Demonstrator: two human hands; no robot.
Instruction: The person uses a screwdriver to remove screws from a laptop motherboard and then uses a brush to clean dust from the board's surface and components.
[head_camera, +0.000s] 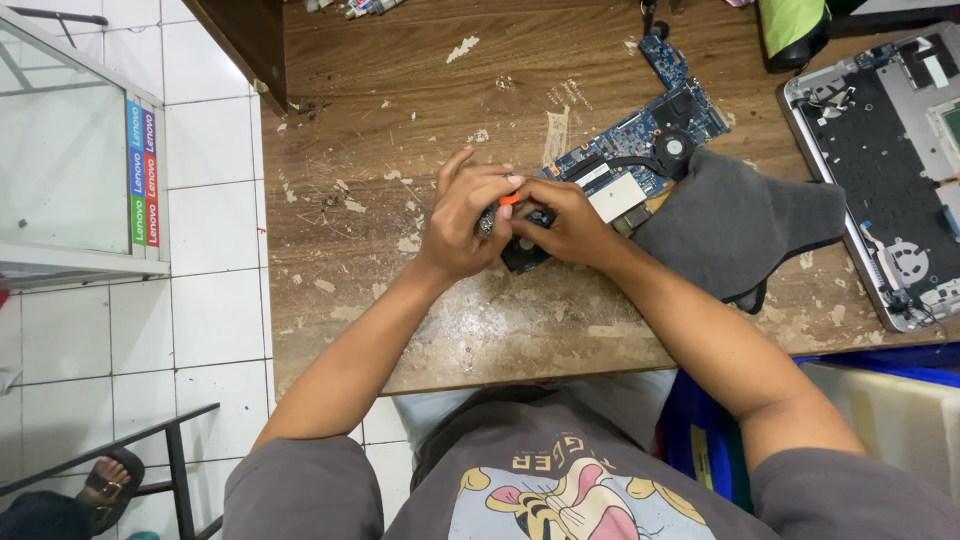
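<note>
Fingertips (508, 183) of my left hand (462, 222) curl tight round a small tool with an orange tip (509, 199) and a knurled metal grip; the right hand (572, 225) pinches in from the other side, both closed over a small black part (524, 256) just below the board (640, 140). I judge the work wants steady wrists braced on the table (480, 330), the tool kept square, light pressure only. What the black part is I cannot tell, since the hands cover most of it. A grey cloth (740, 225) lies right of the board, hiding its lower corner. Further right, the open laptop shell (880, 170) is cut off by the frame.
</note>
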